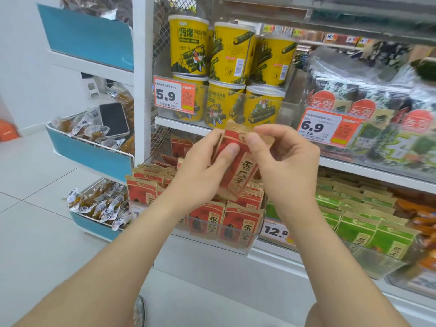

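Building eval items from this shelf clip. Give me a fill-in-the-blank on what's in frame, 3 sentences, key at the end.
1. The left hand and the right hand together hold one ____-and-brown packet.
2. The price tag in front of the yellow tubs reads ____.
3. The phone lies on snack packs in the ____ side basket of three.

Missing words: red; 5.9; middle

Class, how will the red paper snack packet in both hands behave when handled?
Probably light: left hand and right hand hold the red paper snack packet by fingertips. Likely crumply; its top looks bent. Flat: unlikely to roll.
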Demonstrator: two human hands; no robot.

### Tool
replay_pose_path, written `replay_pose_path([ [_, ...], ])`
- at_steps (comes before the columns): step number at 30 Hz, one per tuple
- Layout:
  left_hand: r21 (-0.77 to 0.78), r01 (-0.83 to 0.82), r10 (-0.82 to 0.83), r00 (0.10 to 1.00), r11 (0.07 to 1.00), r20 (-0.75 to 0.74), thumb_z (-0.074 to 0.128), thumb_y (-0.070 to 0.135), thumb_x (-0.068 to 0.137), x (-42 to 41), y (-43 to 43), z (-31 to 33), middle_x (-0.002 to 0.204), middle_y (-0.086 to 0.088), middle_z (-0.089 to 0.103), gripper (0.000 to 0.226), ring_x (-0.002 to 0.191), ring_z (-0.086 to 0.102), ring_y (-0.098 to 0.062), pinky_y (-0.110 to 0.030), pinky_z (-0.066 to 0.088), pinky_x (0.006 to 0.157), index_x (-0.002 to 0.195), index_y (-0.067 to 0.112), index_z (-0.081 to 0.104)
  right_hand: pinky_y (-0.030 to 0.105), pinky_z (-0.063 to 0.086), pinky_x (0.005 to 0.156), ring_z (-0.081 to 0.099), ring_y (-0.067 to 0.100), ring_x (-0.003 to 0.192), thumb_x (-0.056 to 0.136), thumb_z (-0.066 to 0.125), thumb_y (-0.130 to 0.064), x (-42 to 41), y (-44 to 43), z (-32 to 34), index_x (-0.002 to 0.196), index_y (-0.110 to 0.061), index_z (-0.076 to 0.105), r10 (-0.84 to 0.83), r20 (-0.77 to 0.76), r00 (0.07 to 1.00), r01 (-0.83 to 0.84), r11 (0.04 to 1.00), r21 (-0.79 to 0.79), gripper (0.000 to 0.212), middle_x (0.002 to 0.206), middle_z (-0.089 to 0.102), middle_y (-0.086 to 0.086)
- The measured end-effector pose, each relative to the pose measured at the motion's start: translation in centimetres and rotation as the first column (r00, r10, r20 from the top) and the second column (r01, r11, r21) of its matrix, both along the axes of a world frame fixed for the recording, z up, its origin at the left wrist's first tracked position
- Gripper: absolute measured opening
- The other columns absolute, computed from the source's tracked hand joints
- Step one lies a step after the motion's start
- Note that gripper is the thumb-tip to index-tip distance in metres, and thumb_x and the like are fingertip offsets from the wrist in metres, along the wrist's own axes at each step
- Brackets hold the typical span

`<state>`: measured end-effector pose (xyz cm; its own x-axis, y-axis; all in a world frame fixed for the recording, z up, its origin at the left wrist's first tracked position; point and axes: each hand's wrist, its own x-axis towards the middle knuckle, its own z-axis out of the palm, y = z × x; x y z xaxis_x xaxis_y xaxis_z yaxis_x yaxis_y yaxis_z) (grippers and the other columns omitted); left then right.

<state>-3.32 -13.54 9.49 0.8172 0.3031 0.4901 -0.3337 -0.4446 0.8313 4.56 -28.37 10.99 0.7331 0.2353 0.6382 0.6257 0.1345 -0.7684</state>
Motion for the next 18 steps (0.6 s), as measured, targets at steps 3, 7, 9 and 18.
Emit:
replay_pose_path([
  [3,-0.129,-0.022,0.032,0.997,0.991,0.074,0.055,0.03,0.113,-1.0,-3.1,-0.1,0.115,0.002,0.079,0.023,0.107,0.076,-0.013,-0.045,0.062,0.093,0.129,0.018,0.066,0.036,0.061,0.078,0.074,0.016,0.086,0.094,0.08,-0.024,-0.4,-1.0,0.3,0.105,-0.011,0.078,0.178,-0.28,0.943,-0.153,0.982,0.109,0.017,0.095,0.08,0.006],
  [7,-0.46,-0.022,0.054,0.997,0.888,0.058,0.053,0.032,0.112,-1.3,-5.5,-1.1,0.113,-0.007,0.079,0.024,0.1,0.079,-0.019,-0.04,0.065,0.085,0.135,0.029,0.048,0.038,0.064,0.08,0.076,0.023,0.089,0.092,0.068,-0.04,-1.3,-2.0,0.1,0.113,-0.005,0.078,0.45,-0.518,0.727,-0.369,0.893,0.257,0.041,0.103,0.079,0.015],
  [9,-0.526,-0.066,0.089,0.996,0.848,0.018,0.055,0.032,0.112,-1.2,-5.7,-1.4,0.113,-0.013,0.077,0.028,0.094,0.079,-0.02,-0.036,0.065,0.079,0.136,0.033,0.041,0.037,0.063,0.081,0.075,0.023,0.09,0.101,0.065,-0.03,-1.7,-2.1,-0.5,0.117,-0.006,0.077,0.433,-0.545,0.718,-0.356,0.901,0.248,0.032,0.106,0.08,0.015],
  [18,-0.323,-0.256,0.271,0.962,0.911,0.002,0.07,0.031,0.104,-0.2,-4.9,-2.1,0.123,0.004,0.07,0.027,0.111,0.072,-0.018,-0.053,0.059,0.098,0.13,0.032,0.065,0.046,0.063,0.098,0.074,0.034,0.108,0.102,0.068,-0.013,-2.7,-1.5,-2.1,0.129,0.0,0.073,0.495,-0.645,0.582,-0.269,0.866,0.422,0.031,0.122,0.076,0.026],
])
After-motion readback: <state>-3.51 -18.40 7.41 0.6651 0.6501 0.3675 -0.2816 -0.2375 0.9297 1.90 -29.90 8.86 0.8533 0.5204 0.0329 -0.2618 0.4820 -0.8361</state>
